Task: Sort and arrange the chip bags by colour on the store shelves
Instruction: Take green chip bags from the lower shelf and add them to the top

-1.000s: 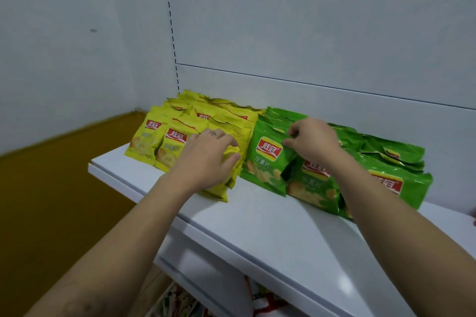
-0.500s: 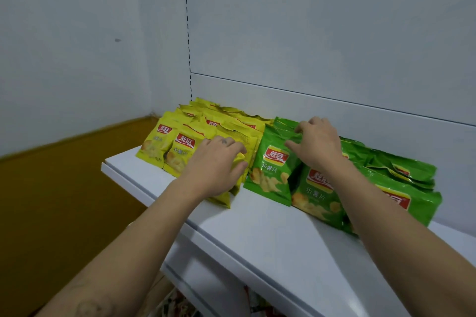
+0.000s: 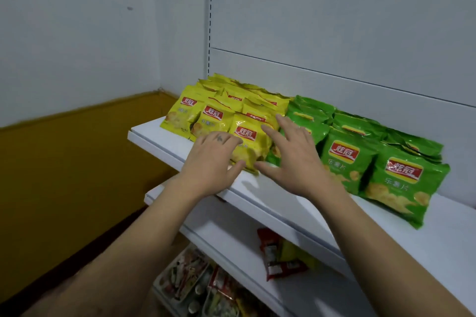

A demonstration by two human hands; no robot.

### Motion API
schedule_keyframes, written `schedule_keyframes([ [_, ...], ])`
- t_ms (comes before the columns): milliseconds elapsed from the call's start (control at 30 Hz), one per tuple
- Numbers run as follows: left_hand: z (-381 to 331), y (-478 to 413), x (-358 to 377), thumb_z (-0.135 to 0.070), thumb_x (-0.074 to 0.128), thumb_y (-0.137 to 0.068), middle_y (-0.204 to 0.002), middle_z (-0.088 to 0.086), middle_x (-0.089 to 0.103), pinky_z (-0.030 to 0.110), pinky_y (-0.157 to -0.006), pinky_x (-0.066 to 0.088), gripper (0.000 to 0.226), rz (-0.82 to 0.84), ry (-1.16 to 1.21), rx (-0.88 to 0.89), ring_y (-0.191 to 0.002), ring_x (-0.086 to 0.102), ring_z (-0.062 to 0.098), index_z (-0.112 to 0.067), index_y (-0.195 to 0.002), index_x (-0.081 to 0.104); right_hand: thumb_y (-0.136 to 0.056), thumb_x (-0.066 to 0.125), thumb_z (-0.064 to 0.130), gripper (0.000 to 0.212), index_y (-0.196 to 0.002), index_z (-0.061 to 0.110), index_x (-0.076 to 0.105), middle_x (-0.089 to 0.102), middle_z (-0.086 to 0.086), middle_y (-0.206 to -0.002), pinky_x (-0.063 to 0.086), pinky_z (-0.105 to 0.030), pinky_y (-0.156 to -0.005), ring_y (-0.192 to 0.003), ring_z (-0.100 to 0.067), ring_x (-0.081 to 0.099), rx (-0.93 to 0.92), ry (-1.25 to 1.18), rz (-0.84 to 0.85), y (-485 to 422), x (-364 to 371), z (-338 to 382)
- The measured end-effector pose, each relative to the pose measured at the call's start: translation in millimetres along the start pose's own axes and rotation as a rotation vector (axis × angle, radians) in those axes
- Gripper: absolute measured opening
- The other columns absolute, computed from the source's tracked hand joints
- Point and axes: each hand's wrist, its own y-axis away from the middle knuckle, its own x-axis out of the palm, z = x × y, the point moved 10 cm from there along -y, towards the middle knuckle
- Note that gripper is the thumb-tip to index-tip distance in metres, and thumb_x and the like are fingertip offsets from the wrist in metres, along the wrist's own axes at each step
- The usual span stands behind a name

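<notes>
Yellow and green bags side by side on the top shelf

Yellow chip bags (image 3: 219,110) crowd the left end of the white top shelf (image 3: 296,203), overlapping in rows back to the grey panel, and the green chip bags (image 3: 365,157) run on from them toward the right. Both bare arms are out over the shelf edge. The left hand (image 3: 211,162) lies palm down at the front, fingers loosely curled, fingertips touching the lower left part of the front yellow bag (image 3: 248,144), thumb stretched under its bottom edge; it presses rather than grips. The right hand (image 3: 296,159) is spread wide open, fingers splayed, sitting right where the two colours meet and covering part of the nearest green bag; its thumb reaches toward the yellow bag's lower corner, holding nothing that I can see. Two green bags with red logos stand clear at the front right. Down below, a lower shelf (image 3: 231,244) carries a red packet (image 3: 278,262), and further down more mixed packets (image 3: 206,288), too blurred to tell apart
</notes>
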Motion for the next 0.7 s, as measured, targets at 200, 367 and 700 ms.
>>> schedule_keyframes([
  [200, 53.4, 84.1, 10.5, -0.049, 0.051, -0.091, -0.136, -0.002, 0.051, 0.038, -0.106, 0.030, 0.054, 0.046, 0.075, -0.126, -0.132, 0.039, 0.021, -0.024, -0.138, 0.044, -0.084, 0.066, 0.049, 0.075, -0.148, 0.024, 0.035, 0.019, -0.002, -0.160, 0.024, -0.038, -0.114, -0.145, -0.022, 0.022, -0.090, -0.258, 0.053, 48.3, 44.3, 78.3],
  [367, 87.8, 145.9, 49.2, -0.053, 0.047, -0.093, -0.143, 0.000, 0.044, 0.041, -0.109, 0.027, 0.061, 0.190, 0.146, -0.203, -0.135, 0.033, 0.022, -0.024, -0.145, 0.034, -0.088, 0.055, 0.057, 0.076, -0.151, 0.030, 0.022, 0.014, 0.004, -0.160, 0.021, -0.034, -0.116, -0.146, -0.016, 0.016, -0.008, -0.205, 0.279, 97.2, 107.0, 105.6],
  [700, 73.4, 209.5, 128.2, -0.051, 0.049, -0.093, -0.147, 0.001, 0.040, 0.041, -0.109, 0.026, 0.062, 0.359, 0.322, -0.261, -0.138, 0.028, 0.023, -0.022, -0.145, 0.034, -0.089, 0.050, 0.059, 0.078, -0.152, 0.024, 0.020, 0.016, -0.006, -0.160, 0.025, -0.043, -0.115, -0.146, -0.027, 0.017, 0.305, -0.083, 0.640, 192.2, 219.7, 57.3],
])
